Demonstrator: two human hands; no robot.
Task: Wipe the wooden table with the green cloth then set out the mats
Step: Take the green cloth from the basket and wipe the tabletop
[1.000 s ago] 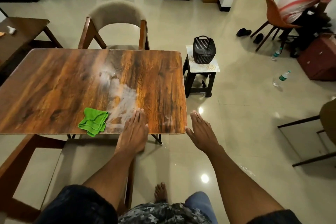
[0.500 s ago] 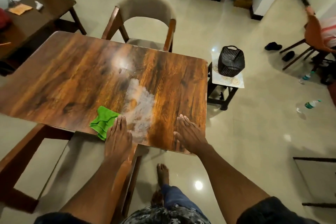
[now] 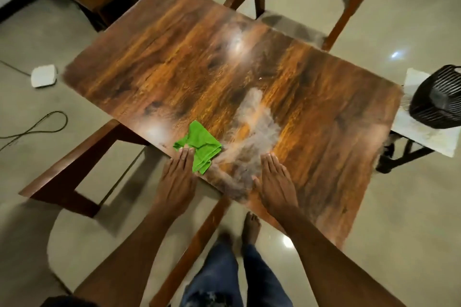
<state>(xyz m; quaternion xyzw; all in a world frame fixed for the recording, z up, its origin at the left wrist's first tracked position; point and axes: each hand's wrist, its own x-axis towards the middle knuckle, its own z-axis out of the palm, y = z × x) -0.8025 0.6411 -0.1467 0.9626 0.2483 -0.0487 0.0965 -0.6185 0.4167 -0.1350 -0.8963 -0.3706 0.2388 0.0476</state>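
Hands point(image 3: 178, 179) now at green cloth point(image 3: 200, 146)

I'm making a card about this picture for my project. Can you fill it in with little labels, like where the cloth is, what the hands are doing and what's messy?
Table: wooden table, long, shiny top
Cloth: green cloth, crumpled, near the table's near edge
Left hand: left hand, fingers straight, tips touching the cloth's edge
Right hand: right hand, flat over the table, holding nothing
Mess: whitish smear between the cloth and the right hand
Mats: none in view
Beside table: black basket on a small stool
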